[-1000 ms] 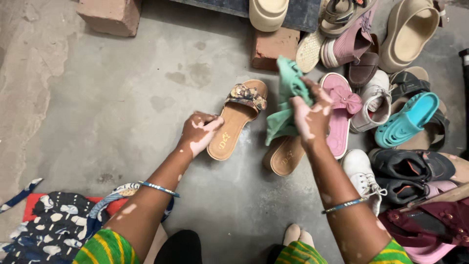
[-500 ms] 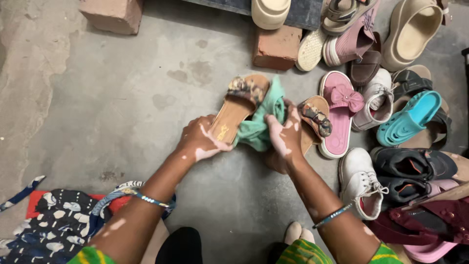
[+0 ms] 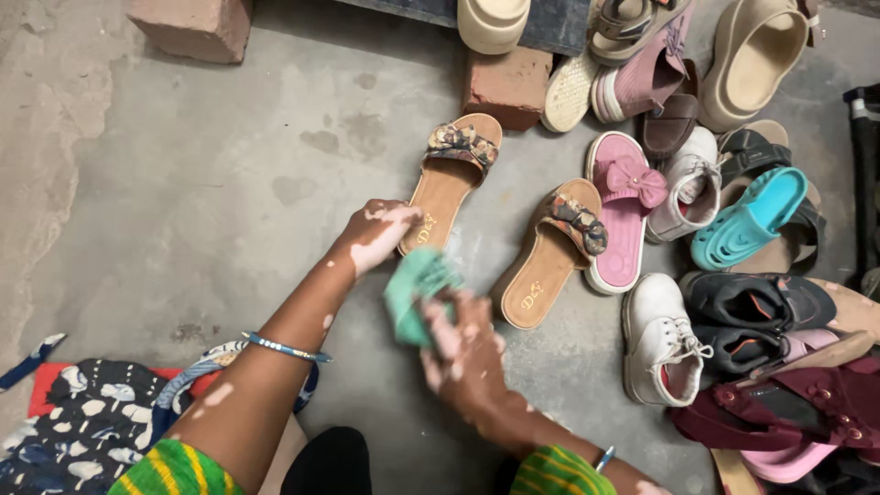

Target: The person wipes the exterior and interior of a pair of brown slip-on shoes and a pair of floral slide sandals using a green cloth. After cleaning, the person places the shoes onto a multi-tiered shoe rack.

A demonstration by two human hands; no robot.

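Resting on the heel end of a tan slide sandal (image 3: 446, 191) with a patterned bow, the left hand (image 3: 378, 235) lies fingers-down on the sole's near edge, touching it rather than clasping it. The right hand (image 3: 463, 353) sits nearer the body, blurred, its fingers closed around a bunched green cloth (image 3: 414, 293) that sticks up between the 2 hands, just below the left hand and clear of the sandal. A 2nd tan sandal (image 3: 550, 257) of the same kind lies to the right of the cloth, tilted, its outer side touching a pink bow sandal (image 3: 623, 215).

To the left of both hands the concrete floor (image 3: 202, 192) runs open up to a brick (image 3: 188, 26) at the top edge. A 2nd brick (image 3: 509, 84) stands just beyond the held sandal's toe. The right side is crowded: a white sneaker (image 3: 660, 344), a turquoise clog (image 3: 747, 220), dark shoes and beige clogs lie packed together. Patterned fabric (image 3: 82, 431) lies at the lower left corner
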